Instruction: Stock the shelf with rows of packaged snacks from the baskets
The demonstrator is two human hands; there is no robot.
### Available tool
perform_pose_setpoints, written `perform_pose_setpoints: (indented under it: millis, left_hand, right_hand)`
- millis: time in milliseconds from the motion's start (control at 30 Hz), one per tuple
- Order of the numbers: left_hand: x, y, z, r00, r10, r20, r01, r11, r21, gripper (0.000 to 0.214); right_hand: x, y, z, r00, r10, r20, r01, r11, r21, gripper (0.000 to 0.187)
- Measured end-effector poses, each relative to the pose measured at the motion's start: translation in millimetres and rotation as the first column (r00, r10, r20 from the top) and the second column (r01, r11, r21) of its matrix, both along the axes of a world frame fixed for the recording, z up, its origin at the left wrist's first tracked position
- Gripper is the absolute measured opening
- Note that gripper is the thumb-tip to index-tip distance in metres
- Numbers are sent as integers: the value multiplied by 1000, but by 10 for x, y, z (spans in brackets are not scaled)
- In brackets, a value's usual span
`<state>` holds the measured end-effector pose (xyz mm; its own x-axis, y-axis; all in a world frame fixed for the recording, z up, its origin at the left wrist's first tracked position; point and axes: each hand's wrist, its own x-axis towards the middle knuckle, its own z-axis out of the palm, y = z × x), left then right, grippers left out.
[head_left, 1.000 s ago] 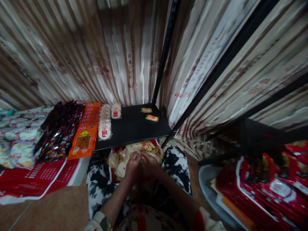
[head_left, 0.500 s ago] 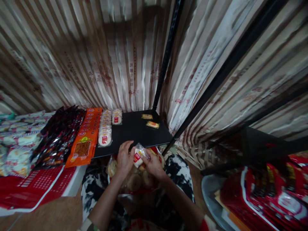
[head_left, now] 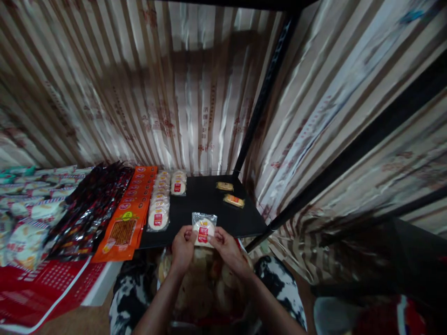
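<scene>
Between my two hands is a round white cracker in a clear wrapper with a red label (head_left: 204, 228), held face up by its sides. My left hand (head_left: 183, 246) pinches its left edge, and my right hand (head_left: 228, 249) pinches the right edge. Below them, a bag of similar packets (head_left: 199, 288) sits between my knees. Ahead on the black shelf (head_left: 199, 200) lies a long overlapping row of the same wrapped crackers (head_left: 159, 204), with a shorter row (head_left: 179, 183) to its right. Two small yellow-wrapped bars (head_left: 233, 200) lie at the shelf's right end.
Left of the crackers are orange snack packs (head_left: 120, 228), dark shiny packets (head_left: 92, 209) and white snack bags (head_left: 31, 237). A red printed bag (head_left: 38, 293) hangs below. Black shelf posts (head_left: 261, 97) stand against the draped curtain (head_left: 157, 93). A grey tub (head_left: 331, 311) is at lower right.
The wrapped cracker has been turned flat and upright, its label now facing me, and both hands have moved to its edges. My view has shifted, so the shelf appears lower and further right.
</scene>
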<state>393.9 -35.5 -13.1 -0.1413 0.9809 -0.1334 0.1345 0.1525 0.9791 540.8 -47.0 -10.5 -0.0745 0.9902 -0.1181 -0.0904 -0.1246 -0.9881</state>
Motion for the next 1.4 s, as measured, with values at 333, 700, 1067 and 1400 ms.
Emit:
perform_pose_setpoints:
  millis: [333,700,1067,1400]
  left_hand:
    - [49,452,-114,871,229,-434,-51,922,383,41]
    - [24,1071,-389,837,200,-508,-50,954,294,48]
    - [17,1305,-543,860,242,-449,-121,952,282,47]
    - [28,1229,-505,839,235,-491,-89,949,302,47]
  right_hand:
    - [-338,934,-178,961,-146,233,132,988,74,31]
    - [-727,1694,-263,828,-198,524,163,980,114,21]
    - [-811,1844,-301,680,-172,713,75,983,165,15]
    - [-774,1822,-369,704,-213,678,107,975,195,29]
